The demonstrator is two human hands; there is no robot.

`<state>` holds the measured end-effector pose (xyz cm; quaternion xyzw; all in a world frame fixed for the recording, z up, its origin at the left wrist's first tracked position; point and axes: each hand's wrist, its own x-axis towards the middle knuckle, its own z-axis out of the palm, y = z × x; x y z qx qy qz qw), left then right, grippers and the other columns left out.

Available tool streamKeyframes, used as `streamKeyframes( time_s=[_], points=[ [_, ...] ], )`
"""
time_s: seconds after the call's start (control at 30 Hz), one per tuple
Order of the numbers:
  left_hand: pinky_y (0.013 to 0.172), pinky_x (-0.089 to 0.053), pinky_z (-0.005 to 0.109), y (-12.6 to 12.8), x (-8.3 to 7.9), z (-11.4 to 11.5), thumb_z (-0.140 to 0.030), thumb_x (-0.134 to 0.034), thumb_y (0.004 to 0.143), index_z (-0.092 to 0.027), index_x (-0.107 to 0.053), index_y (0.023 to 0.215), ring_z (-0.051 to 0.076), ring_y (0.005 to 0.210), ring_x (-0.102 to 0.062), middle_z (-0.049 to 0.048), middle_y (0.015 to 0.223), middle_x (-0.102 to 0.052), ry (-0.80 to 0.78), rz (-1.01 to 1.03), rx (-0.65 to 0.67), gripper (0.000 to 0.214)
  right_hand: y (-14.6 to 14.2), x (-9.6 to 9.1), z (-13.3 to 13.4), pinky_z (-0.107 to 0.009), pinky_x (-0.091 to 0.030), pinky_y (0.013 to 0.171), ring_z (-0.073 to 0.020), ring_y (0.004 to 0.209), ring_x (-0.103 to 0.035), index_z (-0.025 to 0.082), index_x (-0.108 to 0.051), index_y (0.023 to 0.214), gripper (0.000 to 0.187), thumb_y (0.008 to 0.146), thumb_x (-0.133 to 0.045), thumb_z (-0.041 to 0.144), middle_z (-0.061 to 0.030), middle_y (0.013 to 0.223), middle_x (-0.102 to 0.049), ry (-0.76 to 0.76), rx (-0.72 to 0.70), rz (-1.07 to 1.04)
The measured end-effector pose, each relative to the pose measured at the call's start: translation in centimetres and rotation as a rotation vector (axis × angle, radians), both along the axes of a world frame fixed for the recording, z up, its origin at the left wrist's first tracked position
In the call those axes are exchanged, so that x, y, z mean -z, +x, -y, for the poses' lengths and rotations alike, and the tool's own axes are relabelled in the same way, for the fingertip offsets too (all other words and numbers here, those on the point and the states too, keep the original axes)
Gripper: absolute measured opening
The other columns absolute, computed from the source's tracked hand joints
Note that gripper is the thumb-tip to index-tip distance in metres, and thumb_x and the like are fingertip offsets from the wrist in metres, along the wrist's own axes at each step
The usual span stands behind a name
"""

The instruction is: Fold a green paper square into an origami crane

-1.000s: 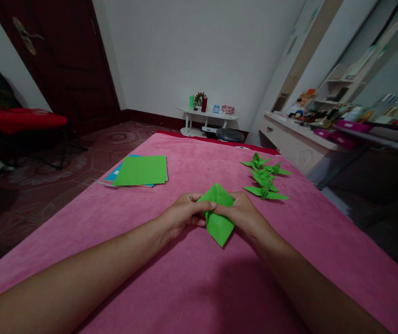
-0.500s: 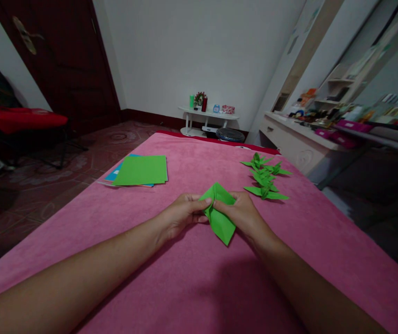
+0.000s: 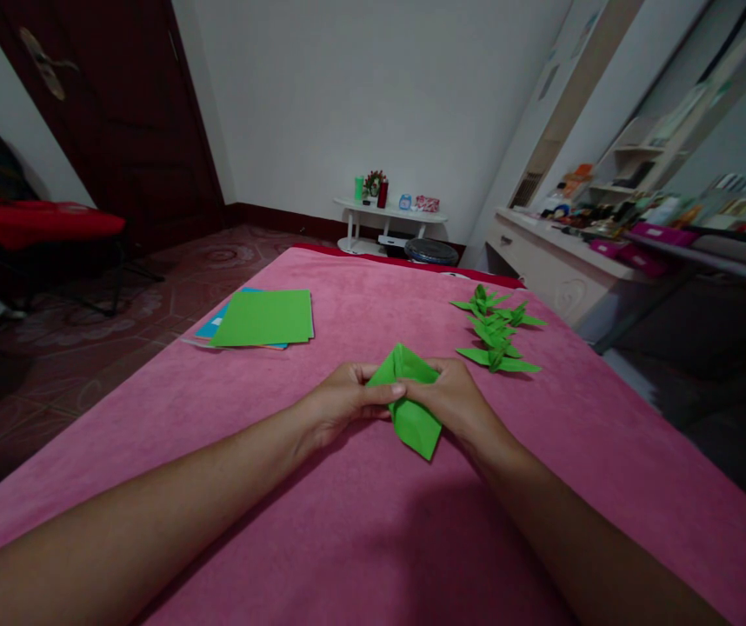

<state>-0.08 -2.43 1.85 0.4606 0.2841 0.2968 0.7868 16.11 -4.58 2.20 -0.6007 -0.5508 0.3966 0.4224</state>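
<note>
A partly folded green paper piece (image 3: 412,417) lies between my hands on the pink cloth (image 3: 347,539). My left hand (image 3: 340,404) pinches its left side, thumb laid across the middle crease. My right hand (image 3: 455,400) is closed on its right side, fingers over the upper flap. The lower point of the paper sticks out toward me, below both hands. Both hands rest low on the cloth.
A stack of flat sheets, green on top of blue (image 3: 262,318), lies at the left. Several finished green folded figures (image 3: 496,330) sit at the right. Beyond the cloth are a dark door (image 3: 105,113), a small white table (image 3: 389,213) and a cluttered desk (image 3: 569,252).
My left thumb has slid right across the crease and the upper flap has been pressed flatter. The paper's lower tip stays almost where it was.
</note>
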Motion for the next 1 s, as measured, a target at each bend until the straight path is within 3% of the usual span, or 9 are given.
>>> streamKeyframes(
  time_s=[0.2,0.47,0.63,1.0],
  points=[
    [0.074,-0.046,0.026,0.0,0.2,-0.2,-0.019,-0.077,0.061,-0.014,-0.068,0.09,0.011,0.071,-0.061,0.0037,0.081,-0.066,-0.006,0.0,-0.027,0.03,-0.4,-0.9,0.2,-0.021,-0.038,0.04,-0.0094,0.042,-0.047,0.012,-0.061,0.059,0.02,0.057,-0.069,0.031,0.0013,0.051,-0.054,-0.035,0.004,-0.131],
    [0.07,-0.048,0.025,0.3,0.2,0.0,-0.017,-0.076,0.061,-0.012,-0.068,0.091,0.011,0.067,-0.062,0.0051,0.083,-0.067,0.021,-0.029,-0.053,0.031,0.0,0.2,-0.1,-0.02,-0.035,0.039,-0.0099,0.043,-0.047,0.014,-0.06,0.06,0.016,0.062,-0.065,0.029,0.0016,0.051,-0.054,0.012,0.014,0.012],
    [0.058,-0.046,0.019,0.3,-0.4,0.1,-0.027,-0.071,0.068,-0.01,-0.07,0.082,0.007,0.058,-0.058,0.0043,0.073,-0.065,-0.012,-0.06,-0.092,0.022,-0.1,-0.3,0.1,-0.021,-0.036,0.041,-0.0102,0.043,-0.049,0.014,-0.059,0.06,0.021,0.062,-0.068,0.033,0.0013,0.052,-0.056,0.0,-0.02,-0.021],
    [0.057,-0.049,0.02,0.2,-0.3,-0.2,-0.024,-0.073,0.065,-0.009,-0.07,0.081,0.009,0.058,-0.06,0.0059,0.074,-0.067,-0.024,-0.078,-0.088,0.022,-0.3,-0.5,0.3,-0.021,-0.035,0.04,-0.0086,0.041,-0.044,0.015,-0.055,0.057,0.021,0.062,-0.068,0.031,0.0035,0.05,-0.051,-0.015,-0.051,-0.024]
  ],
)
